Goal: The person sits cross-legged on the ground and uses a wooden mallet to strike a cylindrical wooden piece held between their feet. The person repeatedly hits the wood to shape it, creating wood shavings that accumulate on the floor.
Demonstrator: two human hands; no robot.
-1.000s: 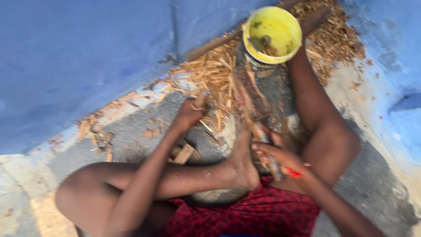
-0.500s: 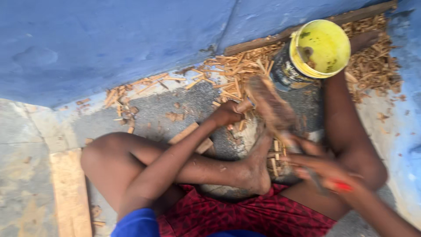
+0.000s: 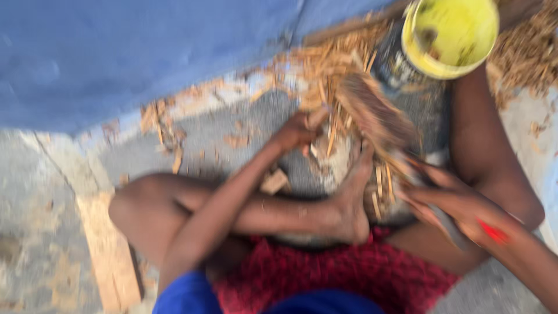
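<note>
At nine o'clock a pale wooden plank (image 3: 107, 250) lay flat on the concrete floor (image 3: 35, 232), further into view than half a second before because the head had swung that way. The left hand (image 3: 297, 131) had stayed near the middle of the floor, closed around a short stick among the wood chips (image 3: 325, 70), holding it down against the grey stone (image 3: 334, 166) beside the bare foot (image 3: 351, 206). The fibrous brown bundle (image 3: 375, 119) had swung up toward twelve o'clock, too blurred to show what it was, its lower end running down into the right hand (image 3: 450, 200) at three o'clock, which was clenched on it. That suggested a stroke under way rather than a pause. The yellow bucket (image 3: 450, 35) stood at one o'clock, close behind the swing, and the crossed legs and blue wall (image 3: 145, 52) hemmed in the working spot.
</note>
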